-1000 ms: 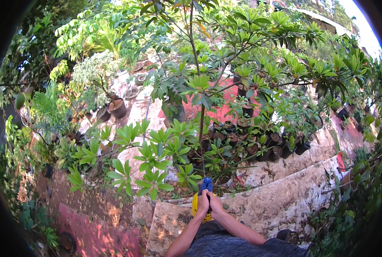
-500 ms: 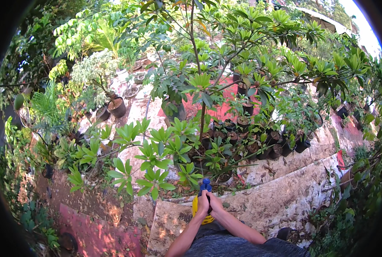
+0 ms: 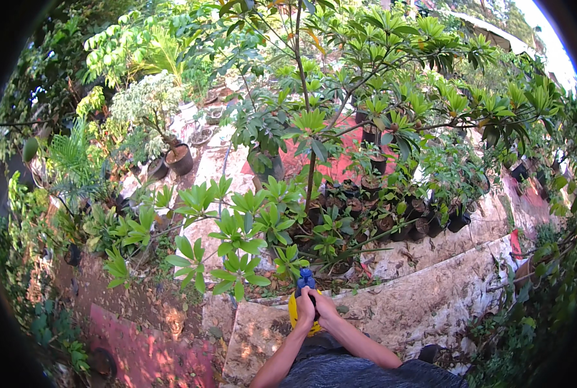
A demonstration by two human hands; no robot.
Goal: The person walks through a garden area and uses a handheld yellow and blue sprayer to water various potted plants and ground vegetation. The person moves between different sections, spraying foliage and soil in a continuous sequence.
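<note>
In front of my body, both hands are closed together around a blue-and-black tool with a nozzle-like tip. My left hand wraps its left side and my right hand its right side, fingers meeting near the top. The blue end points away from me, toward a leafy branch. Below and behind the hands shows a rounded yellow object. Whether it joins the tool is hidden by my hands.
A slim tree with spreading branches rises ahead. Behind it stand several black plant pots. A bushy plant grows in a brown pot at far left. Stained pale sheeting and a reddish sheet cover parts of the ground.
The tool's blue tip has shifted slightly left, and more of the yellow object shows left of my hands. My grip stays closed. The plants sit slightly further right in the picture.
</note>
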